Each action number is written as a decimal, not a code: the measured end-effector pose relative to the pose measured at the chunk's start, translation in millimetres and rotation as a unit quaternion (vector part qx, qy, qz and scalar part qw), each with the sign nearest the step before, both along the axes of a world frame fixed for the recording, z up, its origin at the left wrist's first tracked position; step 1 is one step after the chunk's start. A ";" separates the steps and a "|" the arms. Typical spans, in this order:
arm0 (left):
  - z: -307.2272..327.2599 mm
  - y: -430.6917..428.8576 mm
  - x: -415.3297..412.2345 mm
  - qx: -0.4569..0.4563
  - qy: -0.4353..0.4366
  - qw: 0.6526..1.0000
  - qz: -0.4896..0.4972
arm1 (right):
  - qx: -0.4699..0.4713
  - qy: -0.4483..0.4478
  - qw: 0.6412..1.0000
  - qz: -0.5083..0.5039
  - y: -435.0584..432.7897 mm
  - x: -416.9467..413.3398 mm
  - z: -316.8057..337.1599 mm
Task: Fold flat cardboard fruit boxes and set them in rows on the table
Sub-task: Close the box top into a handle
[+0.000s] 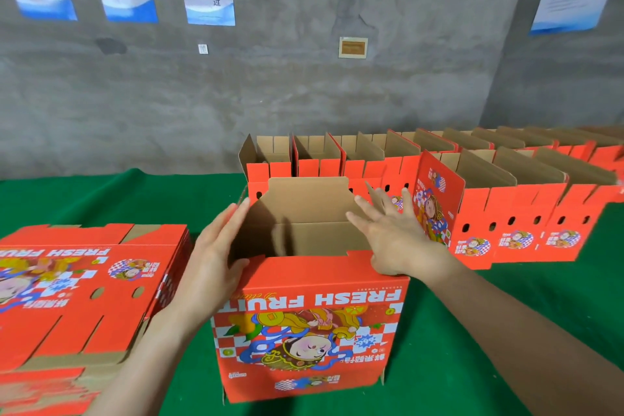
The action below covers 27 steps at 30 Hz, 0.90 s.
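Left hand (216, 257), right hand (398, 240) on open box (304, 331) — floor flaps (324, 241) seemingly down

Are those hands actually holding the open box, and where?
Not gripped. The left hand lies flat against the left wall of the open box; the right hand rests spread on its right top edge.

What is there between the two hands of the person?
In the head view, the open top of the box lies between the left hand and the right hand; its brown cardboard inside shows there.
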<state>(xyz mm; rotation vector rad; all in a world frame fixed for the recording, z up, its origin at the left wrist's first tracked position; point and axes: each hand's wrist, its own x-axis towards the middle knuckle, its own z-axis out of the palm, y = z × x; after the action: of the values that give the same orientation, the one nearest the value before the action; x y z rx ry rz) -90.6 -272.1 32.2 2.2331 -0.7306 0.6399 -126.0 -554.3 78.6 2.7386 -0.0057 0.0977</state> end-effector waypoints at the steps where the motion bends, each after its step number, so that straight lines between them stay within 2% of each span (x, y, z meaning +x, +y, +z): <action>1: 0.4 0.7 -0.1 0.009 0.015 0.999 -0.029 | 0.003 0.007 1.000 -0.006 1.4 0.6 0.9; 4: 1.7 2.1 5.3 0.077 0.087 0.991 -0.066 | 0.012 0.020 1.000 -0.007 2.8 1.3 0.3; 6: 6.3 1.7 16.3 0.138 0.077 0.987 -0.030 | 0.020 0.018 1.000 -0.003 3.2 0.3 -0.3; 9: 19.2 -9.4 35.5 0.147 0.087 0.985 0.032 | 0.047 -0.004 0.999 0.015 2.4 -1.1 -3.4; 12: 23.4 -23.0 50.8 0.260 0.097 0.957 0.080 | 0.122 -0.061 0.987 0.088 -4.5 -5.9 -12.2; 14: 23.4 -25.0 59.2 0.227 0.164 0.960 0.028 | 0.225 -0.121 0.951 0.173 -11.8 -11.3 -19.6; 16: 21.9 -22.0 65.1 0.151 0.222 0.963 -0.022 | 0.342 -0.160 0.897 0.230 -17.0 -18.3 -25.4; 19: 17.3 -18.5 67.8 0.129 0.213 0.968 -0.034 | 0.468 -0.159 0.844 0.208 -19.5 -20.8 -37.0; 21: 14.6 -18.0 67.3 0.104 0.194 0.974 -0.050 | 0.508 -0.158 0.830 0.167 -19.4 -18.5 -44.9; 23: 13.1 -16.6 67.3 0.068 0.166 0.982 -0.064 | 0.532 -0.195 0.813 0.134 -17.6 -16.9 -47.1; 27: 9.7 -13.1 65.0 0.014 0.110 0.991 -0.070 | 0.523 -0.266 0.799 0.133 -12.9 -18.4 -47.2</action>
<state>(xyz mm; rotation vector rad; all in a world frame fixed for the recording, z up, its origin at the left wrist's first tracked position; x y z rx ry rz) -25.6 -285.2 41.9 2.2099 -0.7782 0.3109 -144.4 -567.3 31.4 3.6412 0.2381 1.3017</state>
